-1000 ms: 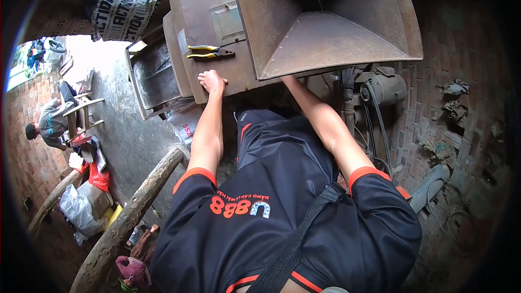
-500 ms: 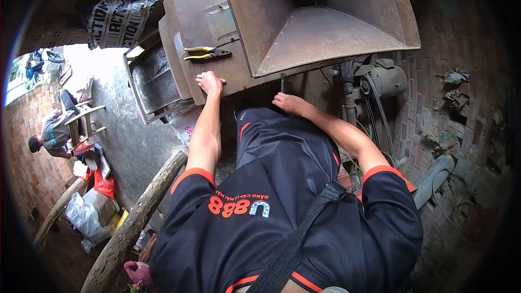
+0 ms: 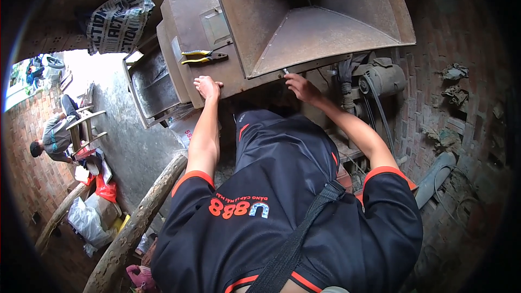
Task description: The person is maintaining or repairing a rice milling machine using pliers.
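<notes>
My left hand (image 3: 207, 87) rests with its fingers stretched on the brown metal casing of a machine (image 3: 236, 65). Just beyond it, on the casing, lies a pair of pliers (image 3: 204, 57) with yellow and black handles. At the lower edge of the wide metal hopper (image 3: 320, 32), my right hand (image 3: 304, 88) is closed on a slim metal tool. Only the bright end of this metal tool (image 3: 286, 71) shows past my fingertips, so its exact kind is unclear.
An electric motor (image 3: 382, 80) with a belt stands right of the machine, near a brick wall. To the left is a dark metal chute (image 3: 154, 81). A rough wooden pole (image 3: 141, 217) slants at lower left. Farther off, a person (image 3: 54, 133) sits beside bags.
My right hand has risen toward the hopper's lower edge, and the metal tool, which stood upright above it, now shows only a short end. My left hand stays on the casing.
</notes>
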Demonstrator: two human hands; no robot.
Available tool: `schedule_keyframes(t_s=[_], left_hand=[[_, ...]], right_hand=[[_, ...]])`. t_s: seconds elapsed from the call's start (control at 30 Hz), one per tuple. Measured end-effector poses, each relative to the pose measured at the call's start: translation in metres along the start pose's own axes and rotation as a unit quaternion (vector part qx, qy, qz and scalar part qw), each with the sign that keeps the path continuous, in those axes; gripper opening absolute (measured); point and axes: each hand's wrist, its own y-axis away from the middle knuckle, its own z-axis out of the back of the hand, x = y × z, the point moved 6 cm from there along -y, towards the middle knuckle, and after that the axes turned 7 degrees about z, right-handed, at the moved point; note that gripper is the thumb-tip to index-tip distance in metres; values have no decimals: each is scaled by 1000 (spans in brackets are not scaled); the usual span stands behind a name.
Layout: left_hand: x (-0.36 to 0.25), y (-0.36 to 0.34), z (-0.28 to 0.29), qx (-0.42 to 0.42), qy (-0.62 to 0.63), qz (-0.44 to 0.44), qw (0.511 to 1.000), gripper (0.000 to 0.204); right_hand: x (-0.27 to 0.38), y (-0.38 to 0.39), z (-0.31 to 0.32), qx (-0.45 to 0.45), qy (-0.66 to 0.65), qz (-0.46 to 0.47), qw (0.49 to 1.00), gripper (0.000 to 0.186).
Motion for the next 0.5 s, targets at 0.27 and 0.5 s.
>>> schedule_keyframes(t_s=[0.27,0.5], left_hand=[[12,-5,-11,86,13,59,994,81],[1,-4,-2,78,23,41,996,80]], right_hand=[[-23,-16,24,-220,13,-316,923,11],[-78,7,18,-216,106,-375,895,10]])
